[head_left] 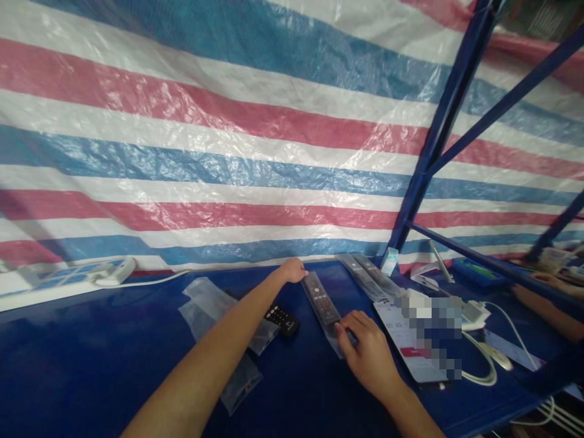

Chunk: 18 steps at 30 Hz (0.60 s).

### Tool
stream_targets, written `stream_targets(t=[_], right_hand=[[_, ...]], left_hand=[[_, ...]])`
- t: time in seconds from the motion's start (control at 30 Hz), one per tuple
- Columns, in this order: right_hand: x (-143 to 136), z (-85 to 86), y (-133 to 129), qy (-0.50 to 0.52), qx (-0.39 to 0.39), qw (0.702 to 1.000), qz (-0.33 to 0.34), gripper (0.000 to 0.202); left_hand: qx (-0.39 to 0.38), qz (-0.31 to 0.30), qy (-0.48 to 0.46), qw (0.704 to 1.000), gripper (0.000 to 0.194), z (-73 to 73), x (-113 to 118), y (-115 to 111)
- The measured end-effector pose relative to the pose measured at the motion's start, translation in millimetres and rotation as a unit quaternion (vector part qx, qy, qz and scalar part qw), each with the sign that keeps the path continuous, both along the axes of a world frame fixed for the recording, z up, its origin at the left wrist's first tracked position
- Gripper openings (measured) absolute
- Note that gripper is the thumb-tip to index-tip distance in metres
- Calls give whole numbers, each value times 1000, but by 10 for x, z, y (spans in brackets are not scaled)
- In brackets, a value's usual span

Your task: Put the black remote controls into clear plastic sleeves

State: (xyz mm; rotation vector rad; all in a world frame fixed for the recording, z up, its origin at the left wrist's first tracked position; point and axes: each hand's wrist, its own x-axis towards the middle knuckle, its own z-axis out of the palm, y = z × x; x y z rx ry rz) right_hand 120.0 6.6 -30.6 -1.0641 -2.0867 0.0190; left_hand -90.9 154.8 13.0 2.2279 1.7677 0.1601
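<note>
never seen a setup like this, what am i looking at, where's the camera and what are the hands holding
There is no machine here, just a person's two bare hands. The single picture comes from a camera worn on the head, looking forward and down.

On the blue table, the left hand touches the far end of a bagged remote, and the right hand touches its near end; how firmly they grip is unclear.

To the left lie an unwrapped remote, partly hidden, and clear plastic bags. To the right are more bagged remotes and a lit phone. Behind hangs a striped sheet. Another person's arm shows at far right.
</note>
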Motion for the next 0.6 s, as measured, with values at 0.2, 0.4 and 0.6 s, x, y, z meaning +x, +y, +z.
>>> stream_targets(t=[0.2, 0.4, 0.6], right_hand=[[1, -37, 7, -22, -7, 998, -50, 21], [-1, -42, 4, -34, -18, 997, -70, 22], [3, -21, -13, -27, -29, 996, -74, 25]], left_hand=[[-22, -24, -4, 999, 30, -98, 39, 70], [23, -14, 17, 999, 31, -112, 34, -44], [29, 14, 37, 999, 30, -47, 71, -98]])
